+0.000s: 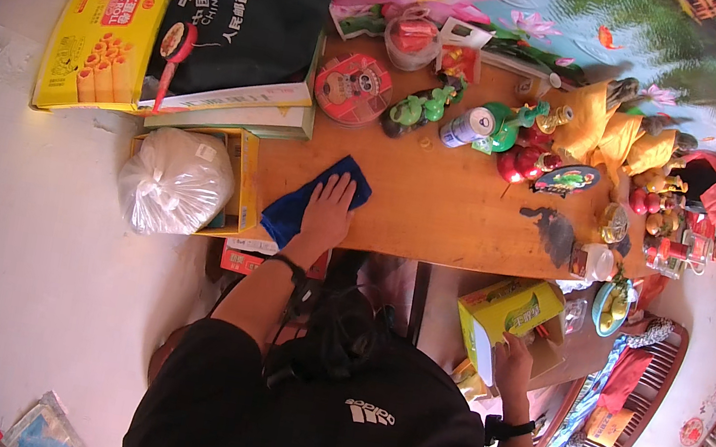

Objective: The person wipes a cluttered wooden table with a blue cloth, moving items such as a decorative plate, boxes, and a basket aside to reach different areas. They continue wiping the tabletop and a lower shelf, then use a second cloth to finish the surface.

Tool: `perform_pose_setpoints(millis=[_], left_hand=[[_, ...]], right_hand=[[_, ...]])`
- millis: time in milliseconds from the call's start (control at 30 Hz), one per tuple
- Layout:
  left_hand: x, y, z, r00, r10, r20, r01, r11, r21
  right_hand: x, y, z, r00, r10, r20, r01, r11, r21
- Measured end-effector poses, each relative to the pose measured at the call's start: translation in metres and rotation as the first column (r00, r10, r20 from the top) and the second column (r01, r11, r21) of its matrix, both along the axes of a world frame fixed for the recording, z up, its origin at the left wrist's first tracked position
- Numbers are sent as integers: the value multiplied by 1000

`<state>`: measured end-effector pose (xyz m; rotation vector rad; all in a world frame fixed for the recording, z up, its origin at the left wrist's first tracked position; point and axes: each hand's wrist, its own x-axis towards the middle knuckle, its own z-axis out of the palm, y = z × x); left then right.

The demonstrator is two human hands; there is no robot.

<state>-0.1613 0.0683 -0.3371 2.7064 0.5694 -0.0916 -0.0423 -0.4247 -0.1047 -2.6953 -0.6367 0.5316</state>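
Note:
My left hand (329,215) lies flat on a folded dark blue cloth (289,212), pressing it against the wooden tabletop (417,212). The fingers point away from me, and a dark band circles that wrist. Off to the right, my right hand (512,364) is half curled in front of an open yellow-green cardboard box (510,313). Its fingertips overlap the box's edge in the view; whether they grip it is unclear. Beyond the cloth sit a round red tin (353,89) and a green gourd-shaped ornament (419,109).
Left of the cloth, a yellow carton (244,183) holds a tied plastic bag (176,182). Behind it are an egg roll box (105,39) and a black bag (245,6). A drink can (466,128), red gourd ornaments (520,164) and a glass jar (614,222) stand farther right.

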Motion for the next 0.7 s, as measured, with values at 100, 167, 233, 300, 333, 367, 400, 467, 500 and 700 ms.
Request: perform_pose_setpoints(millis=[100, 167, 233, 300, 333, 367, 400, 467, 500, 700], left_hand=[[-18, 10, -4, 997, 73, -21, -72, 997, 22], [-10, 29, -9, 990, 143, 5, -144, 988, 49], [3, 45, -12, 979, 203, 31, -204, 977, 64], [12, 55, -11, 973, 227, 47, -230, 970, 77], [15, 56, -10, 970, 237, 47, -240, 967, 81], [17, 57, -8, 968, 248, 46, -251, 964, 85], [18, 54, -7, 964, 262, 31, -264, 962, 64], [5, 43, -2, 968, 252, -19, -251, 967, 34], [-10, 27, 4, 975, 216, -45, -215, 976, 25], [-41, 7, 5, 975, 168, -143, -159, 985, 70]], right_hand=[[11, 21, 21, 998, -56, 20, 57, 997, -51], [16, 21, 27, 997, -58, 58, 58, 998, -13], [16, 18, 32, 995, -63, 80, 62, 998, 12], [10, 12, 34, 994, -75, 82, 73, 997, 28], [7, 8, 33, 994, -82, 73, 80, 996, 28], [4, 2, 30, 994, -87, 64, 86, 996, 29], [1, 0, 29, 994, -94, 56, 92, 995, 34], [-9, -4, 28, 993, -90, 80, 91, 996, -5], [-12, -7, 27, 990, -98, 98, 100, 995, -19], [-13, -35, 20, 982, -143, 122, 142, 990, 16]])
